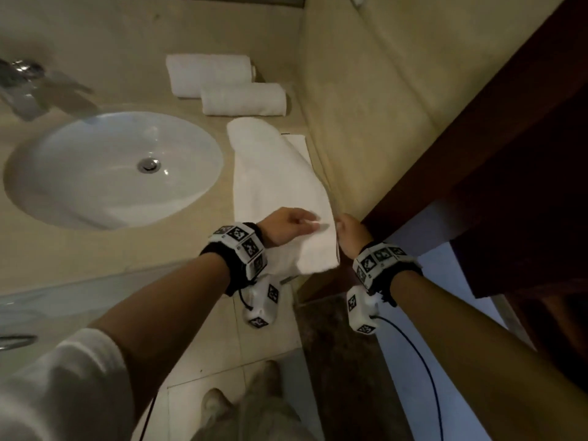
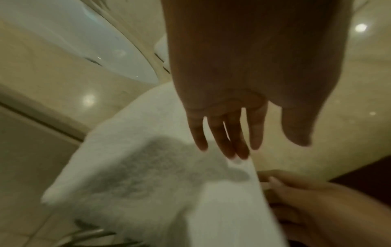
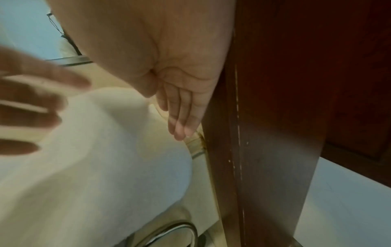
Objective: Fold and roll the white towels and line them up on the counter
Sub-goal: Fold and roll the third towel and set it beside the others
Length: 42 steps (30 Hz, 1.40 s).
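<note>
A long folded towel (image 1: 280, 186) is laid on the counter (image 1: 63, 249) beside the sink (image 1: 111, 167), flattened under the straight-fingered left hand (image 1: 286, 226) and touched by the straight-fingered right hand (image 1: 350, 233), near two rolled towels (image 1: 229, 84).

Matt terry-cloth towel (image 1: 276, 173), glossy sink (image 1: 79, 173), polished stone counter (image 1: 79, 249).

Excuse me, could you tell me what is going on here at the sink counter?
A person is working on a white towel laid lengthwise on the counter to the right of the sink, its near end hanging over the edge. The left hand rests flat on that end with straight fingers; the right hand is at the towel's right edge, also open. Two rolled towels already lie side by side further back.
</note>
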Motion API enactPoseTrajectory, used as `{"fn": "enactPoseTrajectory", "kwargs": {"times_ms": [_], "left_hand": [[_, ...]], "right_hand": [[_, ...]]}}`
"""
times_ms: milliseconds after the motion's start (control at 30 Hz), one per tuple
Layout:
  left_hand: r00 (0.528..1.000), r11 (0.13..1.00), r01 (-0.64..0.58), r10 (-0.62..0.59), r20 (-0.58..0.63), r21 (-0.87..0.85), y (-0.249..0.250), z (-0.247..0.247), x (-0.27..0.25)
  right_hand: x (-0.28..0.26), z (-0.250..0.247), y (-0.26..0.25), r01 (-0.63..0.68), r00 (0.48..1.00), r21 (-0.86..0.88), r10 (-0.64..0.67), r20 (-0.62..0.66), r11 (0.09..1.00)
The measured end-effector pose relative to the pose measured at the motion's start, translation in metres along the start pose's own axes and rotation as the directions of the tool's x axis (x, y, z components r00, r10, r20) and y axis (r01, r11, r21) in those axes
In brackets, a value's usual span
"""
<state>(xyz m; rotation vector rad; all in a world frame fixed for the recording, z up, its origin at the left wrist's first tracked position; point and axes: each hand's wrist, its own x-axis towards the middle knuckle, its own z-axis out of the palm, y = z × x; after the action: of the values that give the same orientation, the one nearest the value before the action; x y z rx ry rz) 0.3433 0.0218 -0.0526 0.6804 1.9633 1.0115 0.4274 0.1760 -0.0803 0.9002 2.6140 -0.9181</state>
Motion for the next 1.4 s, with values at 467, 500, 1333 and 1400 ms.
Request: {"fn": "enactPoseTrajectory", "kwargs": {"times_ms": [467, 500, 1333, 1400], "left_hand": [[0.822, 0.900, 0.434, -0.416, -0.389, -0.047, -0.087, -0.027, 0.011], [0.818, 0.895, 0.445, -0.422, -0.391, -0.036, -0.088, -0.028, 0.012], [0.864, 0.953, 0.285, -0.208, -0.458, 0.106, -0.066, -0.149, 0.085], [0.908, 0.964, 0.214, -0.137, -0.396, 0.156, -0.057, -0.152, 0.106]], "right_hand": [[0.018, 0.027, -0.004, -0.043, 0.995, -0.069, 0.049, 0.086, 0.997], [0.020, 0.027, -0.004, -0.038, 0.994, -0.074, 0.045, 0.095, 0.996], [0.128, 0.014, -0.081, -0.402, 0.909, 0.539, 0.254, 0.329, 0.740], [0.132, 0.012, -0.088, -0.417, 0.903, 0.594, 0.236, 0.359, 0.689]]}}
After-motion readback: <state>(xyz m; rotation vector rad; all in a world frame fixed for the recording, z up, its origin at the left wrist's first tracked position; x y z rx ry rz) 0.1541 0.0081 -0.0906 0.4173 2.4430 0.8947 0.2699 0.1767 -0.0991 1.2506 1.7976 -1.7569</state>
